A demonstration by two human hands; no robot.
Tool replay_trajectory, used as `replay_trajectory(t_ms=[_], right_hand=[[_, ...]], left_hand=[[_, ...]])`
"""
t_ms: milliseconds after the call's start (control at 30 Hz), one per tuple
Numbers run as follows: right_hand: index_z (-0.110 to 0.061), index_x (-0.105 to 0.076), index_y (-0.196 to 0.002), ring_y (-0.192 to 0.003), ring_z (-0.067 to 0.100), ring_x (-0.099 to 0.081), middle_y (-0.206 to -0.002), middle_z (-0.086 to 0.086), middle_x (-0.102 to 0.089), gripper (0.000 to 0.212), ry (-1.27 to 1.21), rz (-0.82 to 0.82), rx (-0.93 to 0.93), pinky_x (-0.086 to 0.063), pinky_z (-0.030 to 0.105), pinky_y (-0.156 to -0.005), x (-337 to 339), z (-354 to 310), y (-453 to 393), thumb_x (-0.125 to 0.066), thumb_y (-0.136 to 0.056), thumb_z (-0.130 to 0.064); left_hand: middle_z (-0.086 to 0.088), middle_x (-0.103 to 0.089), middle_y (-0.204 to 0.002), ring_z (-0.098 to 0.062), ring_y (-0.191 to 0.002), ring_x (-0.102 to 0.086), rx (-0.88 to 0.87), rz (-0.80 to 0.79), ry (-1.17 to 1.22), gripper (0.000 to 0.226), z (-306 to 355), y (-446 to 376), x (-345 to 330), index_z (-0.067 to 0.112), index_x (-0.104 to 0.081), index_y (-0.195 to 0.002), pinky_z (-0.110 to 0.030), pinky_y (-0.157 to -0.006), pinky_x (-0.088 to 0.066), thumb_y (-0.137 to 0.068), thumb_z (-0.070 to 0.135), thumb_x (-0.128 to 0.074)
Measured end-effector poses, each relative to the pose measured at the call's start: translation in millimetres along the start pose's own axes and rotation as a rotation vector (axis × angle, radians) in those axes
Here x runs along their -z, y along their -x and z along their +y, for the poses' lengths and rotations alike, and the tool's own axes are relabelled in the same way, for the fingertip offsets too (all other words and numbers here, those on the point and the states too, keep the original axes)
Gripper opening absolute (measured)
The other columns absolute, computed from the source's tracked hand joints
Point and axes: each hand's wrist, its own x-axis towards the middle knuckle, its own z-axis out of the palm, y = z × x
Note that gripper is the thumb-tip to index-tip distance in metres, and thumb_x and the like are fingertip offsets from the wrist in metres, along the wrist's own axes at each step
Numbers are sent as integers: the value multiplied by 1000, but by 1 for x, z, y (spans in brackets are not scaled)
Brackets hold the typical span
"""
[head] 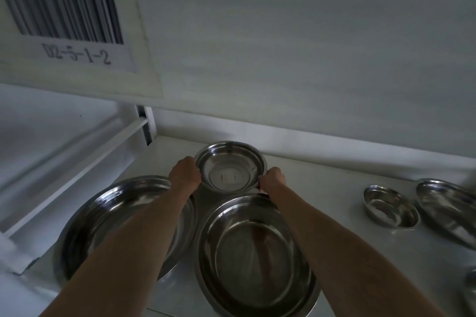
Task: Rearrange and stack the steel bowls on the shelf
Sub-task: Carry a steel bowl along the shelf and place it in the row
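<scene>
A medium steel bowl (230,166) sits at the back of the white shelf (322,188), its rim gripped on both sides: my left hand (185,172) on the left edge, my right hand (273,179) on the right edge. I cannot tell whether it rests on the shelf or is slightly lifted. In front of it lie two large shallow steel bowls, one on the left (103,216) under my left forearm and one in the middle (244,255) beside my right forearm. A small steel bowl (390,207) stands to the right, with another large bowl (448,208) beyond it.
The shelf above (283,46) hangs low overhead and carries a barcode label (61,15). A white crossbar and upright (144,126) close the left side. A bit of another steel item (471,278) shows at the right edge.
</scene>
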Motion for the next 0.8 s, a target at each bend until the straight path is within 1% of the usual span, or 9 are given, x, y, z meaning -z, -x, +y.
replay_trajectory(t_ms=[67,167,233,300,400,467,567,667,800], right_hand=[[2,-67,-100,-92,34,-69,-97,19,-71,23,-3,5,4,-53,34,-71,3,0,0,-62,-81,-11],[0,-68,-99,-88,33,-69,-95,18,-72,24,-37,17,15,-56,37,-74,12,1,0,-60,-82,-14],[0,-68,-99,-87,33,-69,-96,18,-72,26,-61,44,27,-54,36,-69,22,1,3,-57,-80,-14],[0,-67,-101,-84,32,-67,-98,18,-71,29,-91,72,36,-47,32,-63,34,1,7,-52,-80,-13],[-1,-66,-105,-86,34,-66,-104,19,-69,32,-150,121,44,-48,32,-64,54,2,13,-47,-82,-13],[0,-65,-107,-91,35,-66,-105,20,-68,31,-176,165,61,-49,35,-69,69,4,17,-47,-85,-13],[-2,-63,-107,-91,36,-65,-102,19,-68,29,-203,222,84,-51,36,-70,88,11,24,-46,-88,-16],[-4,-62,-106,-91,37,-64,-101,18,-68,27,-223,287,93,-53,42,-78,106,22,33,-47,-89,-17],[-4,-63,-104,-93,37,-63,-100,19,-68,25,-261,372,109,-49,38,-77,133,38,47,-49,-88,-16]], left_hand=[[-20,-67,-110,-38,-104,-64,-3,6,55,28,-1,-1,1,0,-63,-105,-40,-85,-51,-90,24,-57],[-20,-71,-101,-37,-96,-66,-1,9,176,28,1,-4,5,2,-68,-97,-40,-83,-54,-85,27,-63],[-20,-72,-100,-37,-97,-67,-3,19,263,27,9,-3,9,3,-71,-97,-39,-82,-53,-82,25,-66],[-20,-73,-97,-37,-95,-67,-21,31,325,23,21,1,13,3,-74,-94,-35,-77,-50,-81,22,-67],[-20,-74,-94,-36,-92,-68,-60,54,378,22,40,8,16,3,-75,-92,-32,-70,-44,-80,19,-66],[-18,-74,-97,-35,-96,-67,-84,71,412,24,52,14,18,4,-75,-96,-32,-73,-46,-81,19,-65],[-15,-73,-104,-33,-103,-66,-90,89,479,26,70,27,21,4,-72,-103,-33,-80,-48,-82,19,-65],[-16,-72,-107,-34,-104,-65,-116,94,528,28,88,42,22,2,-69,-106,-35,-85,-48,-83,17,-65],[-17,-70,-109,-34,-104,-63,-135,76,586,31,112,63,20,2,-64,-109,-34,-86,-47,-82,17,-64]])
